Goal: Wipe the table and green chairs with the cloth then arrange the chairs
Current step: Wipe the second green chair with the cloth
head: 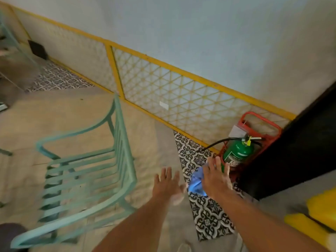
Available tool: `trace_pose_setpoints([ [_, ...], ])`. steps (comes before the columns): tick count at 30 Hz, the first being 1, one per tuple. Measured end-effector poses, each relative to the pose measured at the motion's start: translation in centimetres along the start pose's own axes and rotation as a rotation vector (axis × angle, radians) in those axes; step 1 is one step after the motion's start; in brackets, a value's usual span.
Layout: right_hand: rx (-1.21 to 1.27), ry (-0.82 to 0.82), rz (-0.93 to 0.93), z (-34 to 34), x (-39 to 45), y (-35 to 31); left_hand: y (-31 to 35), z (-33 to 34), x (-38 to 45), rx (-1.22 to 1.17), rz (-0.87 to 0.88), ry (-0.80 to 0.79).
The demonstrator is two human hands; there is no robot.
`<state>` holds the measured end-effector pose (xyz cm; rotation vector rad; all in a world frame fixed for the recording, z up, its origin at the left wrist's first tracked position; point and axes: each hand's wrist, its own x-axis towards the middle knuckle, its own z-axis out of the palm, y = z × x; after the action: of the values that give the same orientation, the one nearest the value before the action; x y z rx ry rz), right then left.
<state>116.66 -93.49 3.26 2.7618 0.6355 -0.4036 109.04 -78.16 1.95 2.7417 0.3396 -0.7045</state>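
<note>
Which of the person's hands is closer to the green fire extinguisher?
Right. The right hand, holding the blue cloth, is just beside the fire extinguisher; the left hand is farther off, toward the green chair.

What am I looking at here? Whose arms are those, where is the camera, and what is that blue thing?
There is no machine here. A person wears a wide-angle camera on the head, looking forward and down, so you see their own two bare arms reaching out. It is the only picture, and it is rather blurred.

The left hand is spread open and holds nothing. The right hand has its fingers stretched out, with a blue cloth bunched under its palm; just how it is held is hard to tell.

To the left stands a green slatted chair on the floor. Along the wall runs a yellow lattice railing, and in the corner a green fire extinguisher sits in a red stand.
</note>
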Motion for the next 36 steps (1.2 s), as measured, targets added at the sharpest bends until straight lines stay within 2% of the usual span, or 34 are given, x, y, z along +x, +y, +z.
trace_pose_setpoints([
  [8, 0.081, 0.078, -0.054, -4.7, 7.9, 4.3, 2.6, -8.4, 9.7, 0.084, -0.045, 0.124],
  [13, 0.087, 0.076, -0.116, -7.1, 15.4, 4.6, 0.7, -10.4, 15.6, 0.023, -0.128, 0.124],
  [19, 0.103, 0.069, -0.271, -9.9, 28.9, 3.5, -4.0, -14.1, 25.3, -0.078, -0.254, 0.170],
  [26, 0.103, 0.094, -0.424, -16.9, 43.9, -0.2, -9.6, -23.1, 35.2, -0.177, -0.378, 0.170],
  [36, 0.002, 0.214, -0.670, -27.2, 59.6, -11.8, -19.4, -34.1, 42.1, -0.221, -0.632, 0.311],
])
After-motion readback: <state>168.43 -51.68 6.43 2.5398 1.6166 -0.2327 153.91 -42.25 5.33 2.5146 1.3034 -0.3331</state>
